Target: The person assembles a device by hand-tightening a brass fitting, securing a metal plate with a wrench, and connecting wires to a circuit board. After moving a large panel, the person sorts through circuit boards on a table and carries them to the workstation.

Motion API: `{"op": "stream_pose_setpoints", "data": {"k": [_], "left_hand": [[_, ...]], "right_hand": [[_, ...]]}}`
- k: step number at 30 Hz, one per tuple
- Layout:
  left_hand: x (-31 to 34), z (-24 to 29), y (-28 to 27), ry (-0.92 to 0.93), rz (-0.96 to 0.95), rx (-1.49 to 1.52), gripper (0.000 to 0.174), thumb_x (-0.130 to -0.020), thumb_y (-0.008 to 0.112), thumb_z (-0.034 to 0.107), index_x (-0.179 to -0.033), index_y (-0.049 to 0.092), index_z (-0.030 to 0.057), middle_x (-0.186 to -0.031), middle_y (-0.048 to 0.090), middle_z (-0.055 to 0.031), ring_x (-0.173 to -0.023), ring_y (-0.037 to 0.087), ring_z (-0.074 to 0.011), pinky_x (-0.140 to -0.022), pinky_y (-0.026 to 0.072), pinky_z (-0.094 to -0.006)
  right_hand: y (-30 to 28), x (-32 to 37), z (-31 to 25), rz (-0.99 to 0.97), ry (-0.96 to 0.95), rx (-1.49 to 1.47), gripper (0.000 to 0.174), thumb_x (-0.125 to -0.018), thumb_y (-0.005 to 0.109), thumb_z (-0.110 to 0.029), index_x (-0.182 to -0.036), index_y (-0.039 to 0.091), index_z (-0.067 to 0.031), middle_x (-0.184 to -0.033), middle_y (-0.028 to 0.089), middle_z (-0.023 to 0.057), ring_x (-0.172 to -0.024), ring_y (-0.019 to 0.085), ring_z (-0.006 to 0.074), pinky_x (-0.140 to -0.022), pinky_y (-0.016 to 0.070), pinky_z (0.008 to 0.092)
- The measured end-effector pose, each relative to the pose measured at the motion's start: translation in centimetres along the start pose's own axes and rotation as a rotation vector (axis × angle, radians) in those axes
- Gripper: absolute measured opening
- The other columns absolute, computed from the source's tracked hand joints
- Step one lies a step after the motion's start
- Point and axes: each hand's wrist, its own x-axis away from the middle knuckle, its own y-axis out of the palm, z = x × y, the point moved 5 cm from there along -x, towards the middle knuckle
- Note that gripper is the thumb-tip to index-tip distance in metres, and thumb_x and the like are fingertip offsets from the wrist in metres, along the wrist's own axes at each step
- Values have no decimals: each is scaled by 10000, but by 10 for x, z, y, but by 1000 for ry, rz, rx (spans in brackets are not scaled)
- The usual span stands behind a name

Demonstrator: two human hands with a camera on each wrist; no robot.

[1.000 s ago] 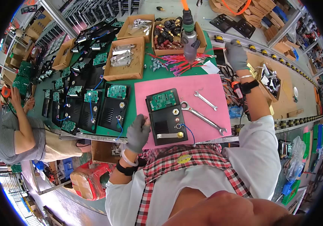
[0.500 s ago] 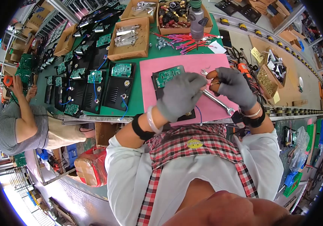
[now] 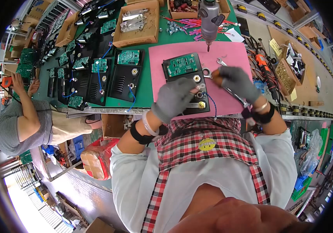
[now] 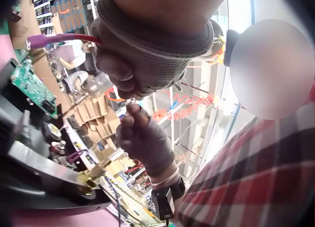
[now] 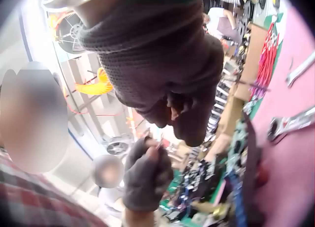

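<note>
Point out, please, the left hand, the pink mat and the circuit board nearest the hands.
Left hand (image 3: 174,99): head view, back of the glove.
Pink mat (image 3: 234,50): head view, bare patch, upper right.
Circuit board (image 3: 182,65): head view, middle of green face.

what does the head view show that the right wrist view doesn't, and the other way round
Only the head view shows the orange-and-black power tool and the round yellow badge. Only the right wrist view shows the yellow-orange coiled hose and a round grey fan. Both show the grey-gloved left hand, grey-gloved right hand, flat pink mat and long silver metal wrench.
</note>
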Motion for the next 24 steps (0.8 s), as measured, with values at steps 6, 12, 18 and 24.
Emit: {"op": "stream_pose_setpoints", "data": {"k": [6, 12, 18, 24], "left_hand": [[12, -43, 18, -191, -145, 14, 84, -799, 553, 107, -824, 554, 27, -736, 560, -128, -682, 555, -308, -587, 435, -373], [13, -61, 38, -175, -110, 61, 97, -798, 551, 149, -826, 577, 59, -763, 570, -108, -696, 561, -308, -598, 439, -393], [13, -59, 43, -157, -121, 99, 103, -800, 543, 117, -789, 567, 17, -728, 559, -137, -686, 548, -317, -601, 427, -390], [13, -70, 50, -177, -130, 77, 127, -789, 557, 179, -847, 598, 74, -760, 565, -110, -714, 560, -308, -623, 439, -402]], "right_hand": [[-14, -40, 72, 53, -23, 568, 176, -770, 552, -147, -911, 620, -66, -840, 623, 98, -779, 592, 241, -695, 459, 357], [21, -63, 67, -8, -97, 799, 207, -755, 579, -168, -952, 622, -122, -913, 606, 75, -873, 577, 260, -749, 461, 370], [25, -71, 67, -111, -67, 877, 196, -740, 582, -171, -923, 618, -112, -898, 602, 77, -861, 577, 267, -724, 468, 366], [21, -69, 59, -47, -176, 812, 156, -730, 578, -172, -861, 604, -92, -867, 598, 86, -803, 578, 269, -682, 457, 395]]}}
